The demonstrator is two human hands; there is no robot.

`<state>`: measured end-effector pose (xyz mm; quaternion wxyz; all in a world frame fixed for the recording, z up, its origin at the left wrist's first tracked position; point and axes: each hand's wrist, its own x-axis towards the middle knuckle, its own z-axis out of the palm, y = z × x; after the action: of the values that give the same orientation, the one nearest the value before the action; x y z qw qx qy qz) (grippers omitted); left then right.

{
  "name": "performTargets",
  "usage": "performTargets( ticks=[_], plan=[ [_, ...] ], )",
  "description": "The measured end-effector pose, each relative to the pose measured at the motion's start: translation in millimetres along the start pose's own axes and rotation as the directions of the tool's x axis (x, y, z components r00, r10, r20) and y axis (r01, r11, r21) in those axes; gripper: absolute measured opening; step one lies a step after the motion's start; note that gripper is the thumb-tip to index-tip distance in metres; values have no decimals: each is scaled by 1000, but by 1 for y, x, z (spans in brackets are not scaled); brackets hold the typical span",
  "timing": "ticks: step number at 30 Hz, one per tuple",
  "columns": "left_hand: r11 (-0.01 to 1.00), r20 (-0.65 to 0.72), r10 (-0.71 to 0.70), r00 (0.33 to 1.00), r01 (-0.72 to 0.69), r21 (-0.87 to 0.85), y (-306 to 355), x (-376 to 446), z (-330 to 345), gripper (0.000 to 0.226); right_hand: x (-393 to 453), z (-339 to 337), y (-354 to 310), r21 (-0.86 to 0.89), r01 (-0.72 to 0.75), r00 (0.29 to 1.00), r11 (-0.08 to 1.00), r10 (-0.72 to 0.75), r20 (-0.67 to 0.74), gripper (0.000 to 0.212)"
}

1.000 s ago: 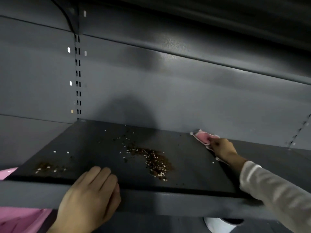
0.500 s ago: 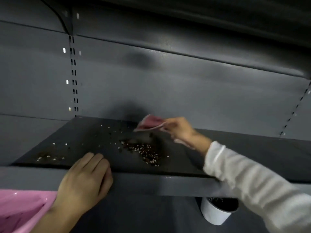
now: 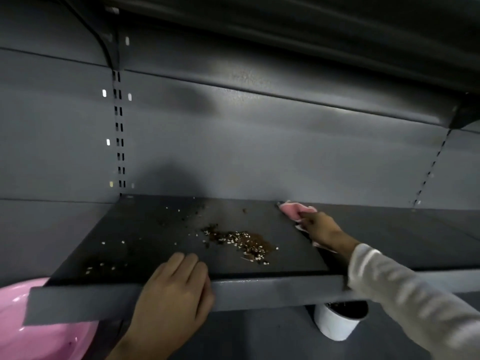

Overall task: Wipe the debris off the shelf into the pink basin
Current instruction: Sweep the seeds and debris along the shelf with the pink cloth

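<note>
A dark grey shelf (image 3: 145, 229) carries a pile of brown and white debris (image 3: 241, 242) near its middle, with loose grains scattered to the left (image 3: 104, 266) and toward the back. My right hand (image 3: 322, 227) grips a pink cloth (image 3: 293, 209) pressed on the shelf at the back, to the right of the pile. My left hand (image 3: 174, 289) lies flat over the shelf's front lip, fingers together, holding nothing. The pink basin (image 3: 39, 339) sits below the shelf's left front corner, partly hidden by the lip.
A white cup (image 3: 337, 323) with dark contents stands on the level below, under the shelf's right part. The grey back panel (image 3: 259, 152) has slotted uprights at left and right. Another shelf overhangs above.
My right hand swept the cloth left over the debris half a second ago, then returned right to the back of the shelf. The left hand has stayed on the front lip.
</note>
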<state>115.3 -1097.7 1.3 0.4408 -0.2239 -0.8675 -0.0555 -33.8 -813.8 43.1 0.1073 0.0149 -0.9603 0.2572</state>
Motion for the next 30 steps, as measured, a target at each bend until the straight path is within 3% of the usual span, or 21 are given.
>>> performTargets(
  ticks=[6, 10, 13, 15, 17, 19, 22, 25, 30],
  plan=[
    [996, 53, 78, 996, -75, -54, -14, 1, -16, 23, -16, 59, -114, -133, 157, 984, 979, -143, 104, 31],
    [996, 2, 89, 996, -89, -15, -42, -11, -29, 23, -30, 61, -135, 27, 185, 974, 982, -187, 126, 30],
    [996, -27, 70, 997, -69, 56, -69, -25, -38, 23, -33, 38, -115, 210, 43, 998, 977, -30, -63, 28],
    [995, -23, 60, 998, -58, 86, -87, -33, -45, 24, -41, 19, -82, 172, -57, 991, 983, 77, -113, 28],
    [996, -32, 52, 998, -50, 71, -99, -39, -49, 24, -50, 7, -51, 67, -167, 982, 984, 172, -76, 30],
    [997, -43, 70, 997, -69, 32, -103, -43, -50, 23, -57, 10, -46, 249, -207, 978, 946, 210, 12, 32],
    [992, -23, 125, 992, -125, -1, -104, -43, -47, 23, -62, 26, -79, 440, -151, 987, 885, 159, 18, 35],
    [996, -26, 94, 995, -94, 1, -104, -43, -48, 21, -74, 41, -113, 202, 26, 999, 979, -31, 20, 39],
    [998, -37, 69, 997, -69, 7, -101, -44, -47, 23, -88, 69, -167, 118, 215, 975, 969, -220, 30, 42]
  ],
)
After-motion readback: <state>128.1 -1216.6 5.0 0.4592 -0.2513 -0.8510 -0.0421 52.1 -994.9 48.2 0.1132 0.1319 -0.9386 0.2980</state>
